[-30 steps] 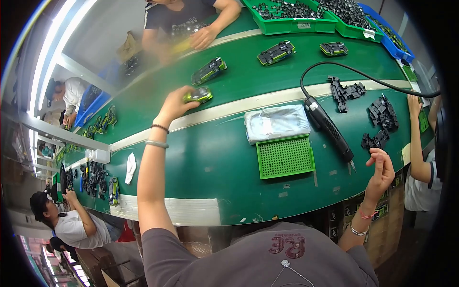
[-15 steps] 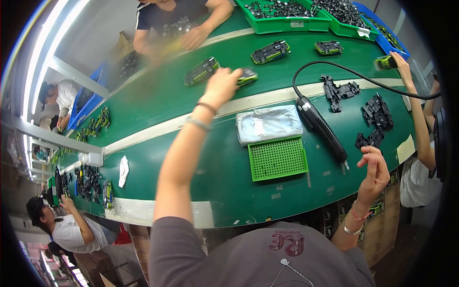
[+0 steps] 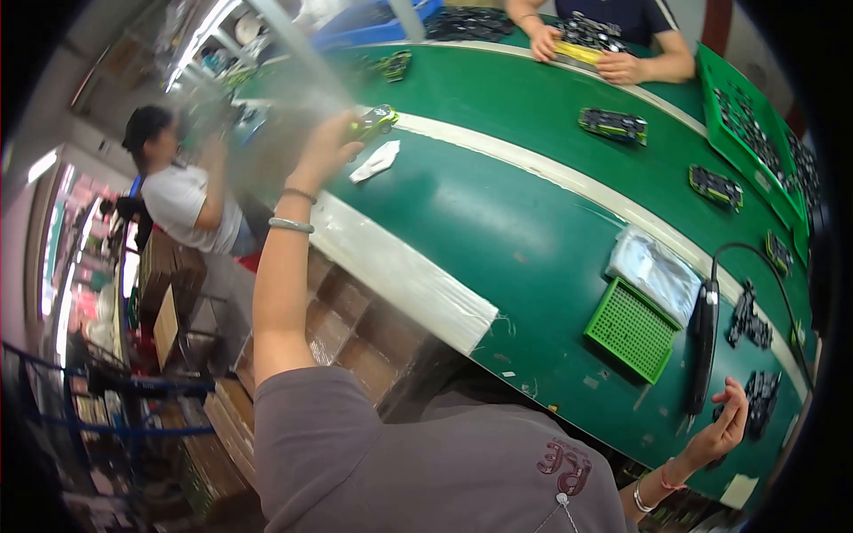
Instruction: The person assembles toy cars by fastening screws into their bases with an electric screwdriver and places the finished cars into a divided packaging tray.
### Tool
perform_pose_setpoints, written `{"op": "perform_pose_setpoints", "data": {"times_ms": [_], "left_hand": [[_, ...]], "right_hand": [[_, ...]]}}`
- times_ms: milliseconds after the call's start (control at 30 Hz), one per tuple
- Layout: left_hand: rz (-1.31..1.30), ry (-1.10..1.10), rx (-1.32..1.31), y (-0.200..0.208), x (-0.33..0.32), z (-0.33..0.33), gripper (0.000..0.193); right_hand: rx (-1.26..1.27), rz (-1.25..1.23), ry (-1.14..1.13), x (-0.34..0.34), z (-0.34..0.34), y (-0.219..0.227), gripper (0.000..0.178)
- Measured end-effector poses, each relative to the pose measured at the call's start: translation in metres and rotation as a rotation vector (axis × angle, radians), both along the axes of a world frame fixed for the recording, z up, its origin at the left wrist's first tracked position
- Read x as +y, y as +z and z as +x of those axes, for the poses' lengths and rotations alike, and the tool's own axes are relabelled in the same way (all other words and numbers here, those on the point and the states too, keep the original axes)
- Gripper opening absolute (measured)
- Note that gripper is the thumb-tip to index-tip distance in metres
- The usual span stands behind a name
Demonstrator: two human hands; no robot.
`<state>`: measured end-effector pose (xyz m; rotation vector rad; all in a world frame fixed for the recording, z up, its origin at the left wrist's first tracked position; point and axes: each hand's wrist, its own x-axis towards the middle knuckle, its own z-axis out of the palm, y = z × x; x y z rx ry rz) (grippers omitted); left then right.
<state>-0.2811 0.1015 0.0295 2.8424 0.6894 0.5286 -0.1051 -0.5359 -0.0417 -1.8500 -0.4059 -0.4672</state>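
Clutching lime-green toy car point(image 3: 380, 120) in left hand point(image 3: 327, 151), over left part of worktop point(image 3: 462, 222); seemingly gripped by one end, leaving other end exposed. Holding right hand point(image 3: 727, 428) well apart at near right edge, fingers loosely bent, apparently empty. Note electric screwdriver point(image 3: 705, 346) laid bit toward near edge, probably for easy reach. Cannot make out left fingertips, blurred; nor black chassis parts point(image 3: 762, 400) fully, partly behind right hand.

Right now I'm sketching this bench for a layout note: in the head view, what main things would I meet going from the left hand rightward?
Left hand → green toy car in its fingers → green perforated tray → corded black tool → upper black plastic part.
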Motion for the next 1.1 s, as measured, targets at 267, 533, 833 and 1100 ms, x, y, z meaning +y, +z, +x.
{"op": "perform_pose_setpoints", "data": {"times_ms": [267, 533, 833, 1100], "left_hand": [[-0.215, 0.297, -0.121, -0.021, -0.002, -0.098, 0.039], [-0.274, 1.013, -0.285, -0.116, 0.048, -0.302, 0.03], [-0.539, 1.166, -0.444, -0.195, 0.041, -0.254, 0.039], [-0.199, 0.731, -0.593, -0.121, -0.031, -0.164, 0.034]], "right_hand": [[0.011, -0.122, -0.024, -0.002, 0.003, -0.009, 0.026], [0.062, -0.11, -0.065, -0.033, 0.024, -0.027, 0.026], [0.044, -0.165, -0.135, -0.024, 0.008, -0.005, 0.026], [0.0, -0.139, -0.119, 0.005, -0.008, -0.005, 0.026]]}}
